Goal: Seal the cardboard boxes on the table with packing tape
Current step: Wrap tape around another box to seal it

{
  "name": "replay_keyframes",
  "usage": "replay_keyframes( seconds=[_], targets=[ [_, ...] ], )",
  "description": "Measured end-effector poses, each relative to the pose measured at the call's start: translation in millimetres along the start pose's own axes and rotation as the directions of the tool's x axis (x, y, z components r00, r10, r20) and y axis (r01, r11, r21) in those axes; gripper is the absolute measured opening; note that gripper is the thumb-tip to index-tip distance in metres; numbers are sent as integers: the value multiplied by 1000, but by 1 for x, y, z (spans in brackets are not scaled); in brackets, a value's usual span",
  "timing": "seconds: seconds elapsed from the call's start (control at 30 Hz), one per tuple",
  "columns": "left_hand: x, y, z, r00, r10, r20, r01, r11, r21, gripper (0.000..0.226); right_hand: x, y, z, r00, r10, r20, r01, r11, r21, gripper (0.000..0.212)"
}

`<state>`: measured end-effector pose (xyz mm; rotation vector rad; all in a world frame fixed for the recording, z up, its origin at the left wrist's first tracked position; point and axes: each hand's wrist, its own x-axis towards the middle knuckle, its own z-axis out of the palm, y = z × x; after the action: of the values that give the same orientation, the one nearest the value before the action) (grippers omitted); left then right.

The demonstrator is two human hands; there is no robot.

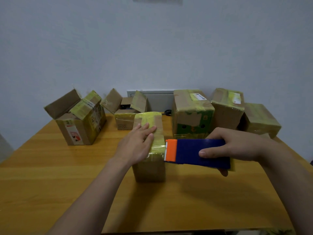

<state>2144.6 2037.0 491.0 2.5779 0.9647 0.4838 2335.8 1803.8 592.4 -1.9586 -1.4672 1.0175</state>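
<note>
The left hand [135, 145] lies flat, fingers straight, pressing tape [156, 148] onto the box [149, 168] in the middle of the table [67, 184]. The right hand [237, 146] grips the tape dispenser [199, 152] at the box's right edge. The likely next move is to tear the strip against the teeth.

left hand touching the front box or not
Touching: the head view shows the left hand lying flat on the taped top of the front box, fingers straight.
</note>
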Motion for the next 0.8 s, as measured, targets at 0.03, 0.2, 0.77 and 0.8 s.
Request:
replay_keyframes(
  seconds=[0.03,0.2,0.77,0.8],
  targets=[
    [0,1,0,1000,0,3,0,1000,4,44,1,2,0,1000,7,16,-7,1000,-5,53],
    [2,5,2,1000,7,9,-7,1000,23,46,6,7,2,999,13,47,-10,998,-66,48],
    [1,8,-1,1000,17,19,-17,999,33,48,-6,6,-9,996,-4,88,6,1000,-22,39],
    [2,8,-1,999,24,22,-24,999,33,48,-7,8,-9,996,-4,87,6,1000,-14,40]
  ],
)
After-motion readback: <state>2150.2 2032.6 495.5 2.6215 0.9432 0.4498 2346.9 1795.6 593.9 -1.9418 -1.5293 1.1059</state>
